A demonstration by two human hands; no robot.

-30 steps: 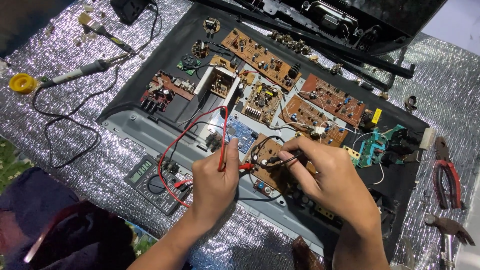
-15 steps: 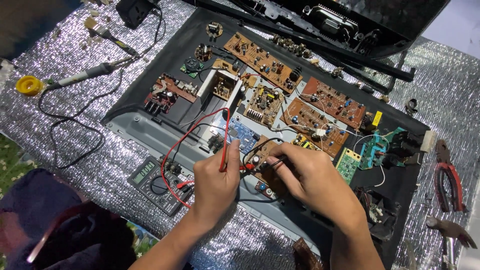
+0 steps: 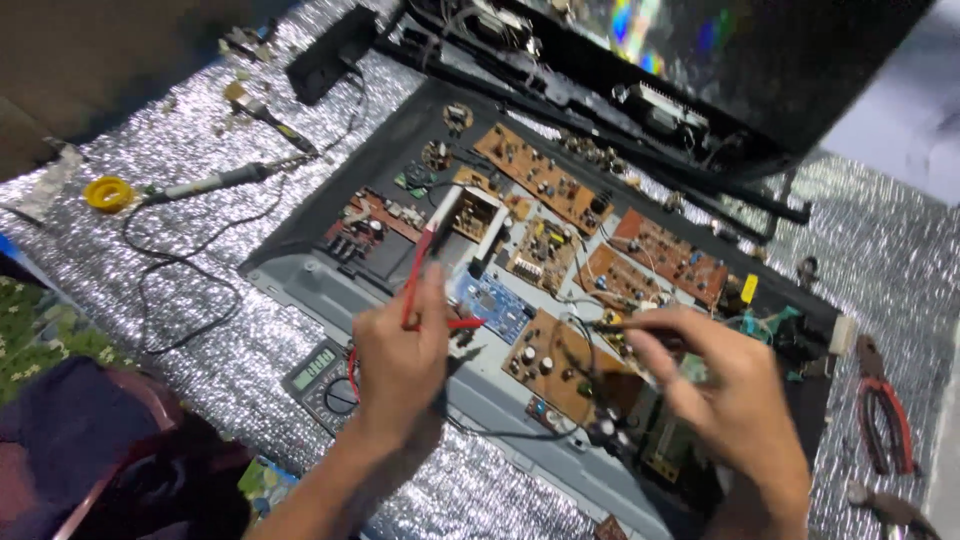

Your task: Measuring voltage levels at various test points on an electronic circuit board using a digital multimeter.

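A red multimeter probe (image 3: 418, 272) is pinched upright in the left hand (image 3: 400, 365) while a black probe (image 3: 625, 327) is gripped by the right hand (image 3: 735, 395), its tip laid over the brown circuit board (image 3: 550, 362) for contact, beside the multimeter (image 3: 325, 377).

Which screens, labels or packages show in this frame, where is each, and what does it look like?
Multimeter: on the silver mat, just left of the left hand; dark case, small pale-green rectangular display, round dial below.
Yellow label: on the open chassis, beyond the right hand; small upright rectangle.
Glossy dark panel: top right, propped behind the chassis; rainbow reflections.
No packages in view.
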